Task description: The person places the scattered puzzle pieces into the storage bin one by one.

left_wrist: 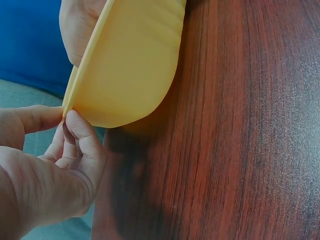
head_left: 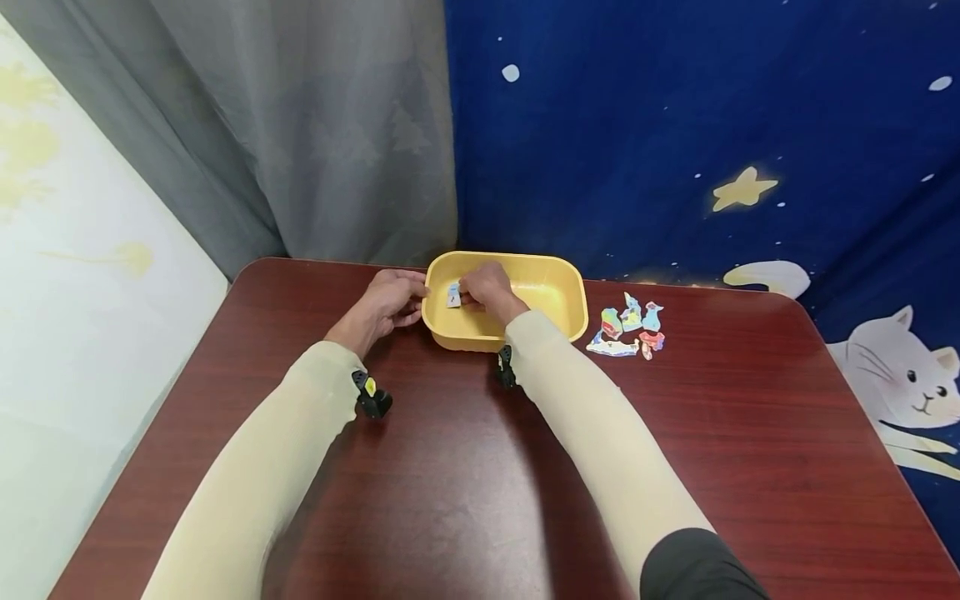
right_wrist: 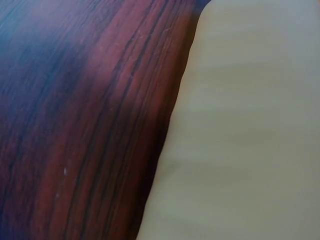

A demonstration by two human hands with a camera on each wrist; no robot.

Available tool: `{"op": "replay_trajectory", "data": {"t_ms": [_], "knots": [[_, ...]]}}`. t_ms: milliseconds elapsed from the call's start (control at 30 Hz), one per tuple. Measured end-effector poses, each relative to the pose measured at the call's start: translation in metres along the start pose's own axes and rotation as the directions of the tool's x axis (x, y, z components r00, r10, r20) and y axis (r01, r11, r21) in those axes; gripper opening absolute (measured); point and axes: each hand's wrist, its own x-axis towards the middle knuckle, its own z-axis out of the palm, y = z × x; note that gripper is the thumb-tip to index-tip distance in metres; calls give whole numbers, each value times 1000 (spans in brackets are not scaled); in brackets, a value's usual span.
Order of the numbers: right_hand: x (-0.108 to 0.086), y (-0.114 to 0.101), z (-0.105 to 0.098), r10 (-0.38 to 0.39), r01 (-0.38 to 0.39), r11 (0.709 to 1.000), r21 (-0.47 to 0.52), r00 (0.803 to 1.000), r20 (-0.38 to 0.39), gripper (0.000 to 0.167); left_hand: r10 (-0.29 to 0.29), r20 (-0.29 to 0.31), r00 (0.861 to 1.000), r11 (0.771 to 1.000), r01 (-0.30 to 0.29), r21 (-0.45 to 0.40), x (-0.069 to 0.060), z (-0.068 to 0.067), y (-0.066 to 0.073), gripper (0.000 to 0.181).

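Head view: a yellow tub (head_left: 551, 297) holds a pale piece (head_left: 453, 297) beside the right hand (head_left: 489, 285), its grip unclear. Left hand (head_left: 388, 300) pinches the rim (left_wrist: 89, 56).

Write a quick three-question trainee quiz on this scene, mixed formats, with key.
1. Which hand is inside the yellow basin? a) left b) right c) neither
2. True or false: in the head view, the group of colourful cutouts on the table lies left of the basin.
3. Fill in: the left hand pinches the basin's ____.

Key: 1: b, the right hand. 2: false, right of it. 3: rim.
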Motion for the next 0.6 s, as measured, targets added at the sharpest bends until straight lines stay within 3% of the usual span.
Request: {"op": "replay_trajectory", "data": {"t_ms": [600], "knots": [[3, -2, 0, 25, -25, 998, -52, 1000, -14, 7, -10, 5, 1000, 1000, 10, 11, -2, 1, 2, 34]]}}
